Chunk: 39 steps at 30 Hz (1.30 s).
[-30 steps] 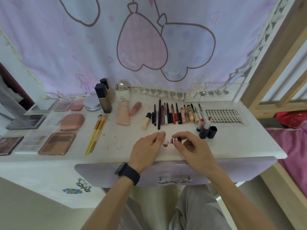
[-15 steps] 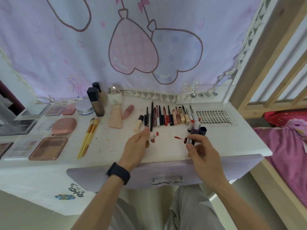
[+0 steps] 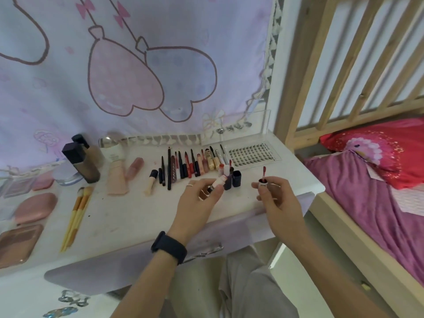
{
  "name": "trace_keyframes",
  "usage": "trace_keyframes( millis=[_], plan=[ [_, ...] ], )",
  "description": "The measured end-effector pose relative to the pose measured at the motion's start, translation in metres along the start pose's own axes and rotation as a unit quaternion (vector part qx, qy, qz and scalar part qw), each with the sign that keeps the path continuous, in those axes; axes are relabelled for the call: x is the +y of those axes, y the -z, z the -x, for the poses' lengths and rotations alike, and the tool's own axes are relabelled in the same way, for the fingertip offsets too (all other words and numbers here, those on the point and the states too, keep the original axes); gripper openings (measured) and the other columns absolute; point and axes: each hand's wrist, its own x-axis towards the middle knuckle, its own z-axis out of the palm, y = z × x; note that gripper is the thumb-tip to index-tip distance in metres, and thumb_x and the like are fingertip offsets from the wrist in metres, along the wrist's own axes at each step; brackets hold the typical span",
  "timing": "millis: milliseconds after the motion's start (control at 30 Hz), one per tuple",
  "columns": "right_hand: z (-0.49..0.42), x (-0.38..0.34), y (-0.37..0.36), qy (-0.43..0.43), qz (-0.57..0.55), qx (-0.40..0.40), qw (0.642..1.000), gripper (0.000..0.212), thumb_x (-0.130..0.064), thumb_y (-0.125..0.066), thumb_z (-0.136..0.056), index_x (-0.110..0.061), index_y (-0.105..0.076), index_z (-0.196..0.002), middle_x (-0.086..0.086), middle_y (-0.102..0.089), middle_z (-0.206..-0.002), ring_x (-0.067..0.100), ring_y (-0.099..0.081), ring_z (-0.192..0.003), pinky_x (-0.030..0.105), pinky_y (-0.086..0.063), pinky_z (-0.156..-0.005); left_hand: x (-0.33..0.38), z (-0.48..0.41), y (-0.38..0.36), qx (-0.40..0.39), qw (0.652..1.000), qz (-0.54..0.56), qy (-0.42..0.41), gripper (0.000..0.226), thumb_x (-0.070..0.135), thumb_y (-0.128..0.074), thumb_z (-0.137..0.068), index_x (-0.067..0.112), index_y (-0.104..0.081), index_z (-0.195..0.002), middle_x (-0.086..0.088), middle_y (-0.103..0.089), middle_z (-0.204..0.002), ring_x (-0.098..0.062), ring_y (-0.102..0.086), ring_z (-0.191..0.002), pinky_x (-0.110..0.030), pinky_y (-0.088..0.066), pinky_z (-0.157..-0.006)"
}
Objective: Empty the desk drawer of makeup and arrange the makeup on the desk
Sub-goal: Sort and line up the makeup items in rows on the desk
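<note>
Lip tint uncapped: tube point(image 3: 216, 182) in left hand point(image 3: 199, 203), wand cap point(image 3: 263, 184) in right hand point(image 3: 276, 200), both just above the tabletop point(image 3: 137, 210) front edge.
Left grip wraps the tube; right grip pinches the cap, wand up. Suggest aligning wand with tube mouth, inserting straight, twisting closed, then standing it beside the small bottles point(image 3: 230, 177) by the pencil row point(image 3: 183, 166).

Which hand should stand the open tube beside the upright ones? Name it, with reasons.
Left. The left hand grips the tube right next to the upright tubes; the right hand holds the wand cap, farther off.
</note>
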Motion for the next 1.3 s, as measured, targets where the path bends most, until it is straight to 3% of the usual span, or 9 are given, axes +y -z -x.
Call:
trace_keyframes(
  millis=[100, 200, 300, 400, 467, 633, 767, 1000, 1300],
  plan=[
    [-0.010, 0.002, 0.000, -0.003, 0.037, 0.003, 0.999, 0.017, -0.043, -0.061, -0.098, -0.052, -0.049, -0.105, -0.026, -0.072, -0.106, -0.001, -0.066, -0.101, 0.014, -0.050, -0.072, 0.002, -0.001, -0.019, 0.011, 1.000, -0.008, -0.002, 0.014, 0.041, -0.070, -0.089, 0.045, -0.062, -0.099, 0.007, -0.061, -0.097, 0.006, -0.054, -0.081, -0.007, -0.041, -0.069],
    [-0.016, 0.007, -0.001, 0.023, 0.105, 0.012, 0.994, 0.017, -0.053, -0.063, -0.092, -0.057, -0.052, -0.103, -0.029, -0.067, -0.105, -0.003, -0.061, -0.103, 0.015, -0.042, -0.078, -0.004, -0.001, -0.028, 0.027, 0.999, -0.036, -0.009, 0.020, 0.046, -0.074, -0.084, 0.052, -0.058, -0.094, 0.015, -0.065, -0.093, 0.001, -0.058, -0.083, -0.016, -0.047, -0.073],
    [-0.019, 0.008, -0.004, 0.064, 0.156, 0.004, 0.986, 0.022, -0.061, -0.058, -0.086, -0.049, -0.061, -0.105, -0.034, -0.061, -0.108, -0.004, -0.054, -0.103, 0.020, -0.040, -0.084, -0.007, -0.002, -0.032, 0.030, 0.997, -0.066, -0.014, 0.023, 0.051, -0.074, -0.081, 0.056, -0.055, -0.092, 0.026, -0.066, -0.091, 0.005, -0.058, -0.086, -0.017, -0.046, -0.072],
    [-0.020, 0.008, -0.006, 0.073, 0.184, -0.007, 0.980, 0.034, -0.063, -0.056, -0.086, -0.040, -0.067, -0.107, -0.035, -0.065, -0.094, -0.002, -0.055, -0.097, 0.033, -0.046, -0.088, -0.007, -0.005, -0.037, 0.036, 0.994, -0.100, -0.022, 0.022, 0.055, -0.073, -0.080, 0.059, -0.054, -0.088, 0.031, -0.064, -0.091, 0.010, -0.053, -0.090, -0.016, -0.041, -0.068],
    [-0.020, 0.008, -0.007, 0.083, 0.203, -0.009, 0.976, 0.030, -0.059, -0.060, -0.087, -0.038, -0.069, -0.107, -0.036, -0.064, -0.087, -0.001, -0.054, -0.095, 0.039, -0.047, -0.090, -0.008, -0.006, -0.039, 0.046, 0.992, -0.118, -0.024, 0.019, 0.056, -0.072, -0.079, 0.056, -0.056, -0.088, 0.028, -0.063, -0.091, 0.008, -0.053, -0.088, -0.016, -0.039, -0.066],
    [-0.018, 0.012, -0.007, 0.102, 0.238, -0.006, 0.966, 0.020, -0.038, -0.072, -0.092, -0.032, -0.072, -0.110, -0.021, -0.072, -0.101, 0.009, -0.057, -0.100, 0.043, -0.046, -0.092, -0.015, -0.007, -0.042, 0.059, 0.987, -0.148, -0.030, 0.022, 0.058, -0.071, -0.079, 0.046, -0.067, -0.098, 0.028, -0.066, -0.083, -0.002, -0.051, -0.089, -0.021, -0.036, -0.065],
    [-0.016, 0.014, -0.010, 0.114, 0.282, -0.001, 0.953, 0.022, -0.037, -0.071, -0.092, -0.031, -0.072, -0.113, -0.017, -0.073, -0.108, 0.014, -0.058, -0.104, 0.031, -0.036, -0.087, -0.017, -0.007, -0.043, 0.067, 0.985, -0.153, -0.032, 0.022, 0.058, -0.073, -0.078, 0.050, -0.063, -0.097, 0.031, -0.064, -0.080, -0.002, -0.050, -0.089, -0.020, -0.035, -0.064],
    [-0.016, 0.017, -0.012, 0.121, 0.291, 0.007, 0.949, 0.025, -0.036, -0.073, -0.091, -0.031, -0.072, -0.116, -0.016, -0.072, -0.109, 0.014, -0.057, -0.104, 0.028, -0.029, -0.085, -0.023, -0.004, -0.041, 0.072, 0.983, -0.162, -0.047, 0.029, 0.052, -0.075, -0.077, 0.049, -0.061, -0.101, 0.025, -0.066, -0.091, 0.000, -0.052, -0.091, -0.016, -0.039, -0.071],
    [-0.015, 0.020, -0.013, 0.119, 0.294, 0.021, 0.948, 0.022, -0.032, -0.078, -0.088, -0.027, -0.075, -0.109, -0.008, -0.071, -0.107, 0.020, -0.056, -0.103, 0.033, -0.036, -0.087, -0.028, -0.005, -0.042, 0.081, 0.980, -0.172, -0.053, 0.020, 0.047, -0.074, -0.082, 0.038, -0.069, -0.098, 0.019, -0.060, -0.091, -0.005, -0.052, -0.093, -0.017, -0.041, -0.074]
  ],
)
